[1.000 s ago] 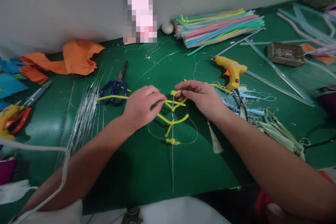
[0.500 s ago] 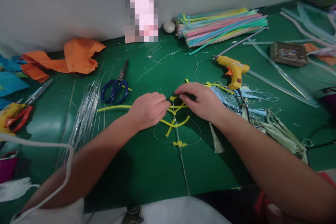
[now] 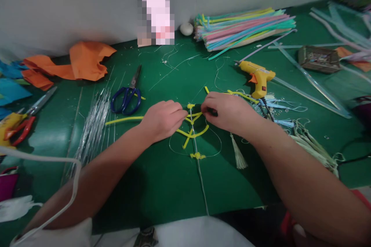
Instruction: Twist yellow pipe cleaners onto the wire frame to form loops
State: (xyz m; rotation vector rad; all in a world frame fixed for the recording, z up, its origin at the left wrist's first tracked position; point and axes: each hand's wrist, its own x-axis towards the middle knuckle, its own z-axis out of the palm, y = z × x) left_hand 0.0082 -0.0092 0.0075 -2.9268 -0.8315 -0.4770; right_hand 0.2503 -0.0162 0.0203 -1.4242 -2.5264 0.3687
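A thin wire stem (image 3: pixel 195 144) runs down the middle of the green table, with yellow pipe cleaner pieces (image 3: pixel 198 135) bent and fixed along it and a thin wire loop around its lower part. My left hand (image 3: pixel 165 120) is closed in a pinch on a yellow pipe cleaner (image 3: pixel 124 120), whose free end sticks out to the left. To the right of the stem, my right hand (image 3: pixel 227 112) pinches the yellow strip near its other side. The fingertips hide the exact grip points. A small yellow knot (image 3: pixel 190 106) tops the stem between both hands.
Blue-handled scissors (image 3: pixel 126 98) and silvery wires (image 3: pixel 94 129) lie left. A yellow glue gun (image 3: pixel 256 77), tassels (image 3: pixel 239 152) and a small box (image 3: pixel 319 60) are right. Behind are a pipe cleaner bundle (image 3: pixel 246 31) and a blurred-out upright object (image 3: pixel 156 9). A white cable (image 3: pixel 75 179) crosses front left.
My right hand left the top knot and moved down and right to the yellow strip. My left hand shifted right along with the pipe cleaner. The stem's lower end swung right.
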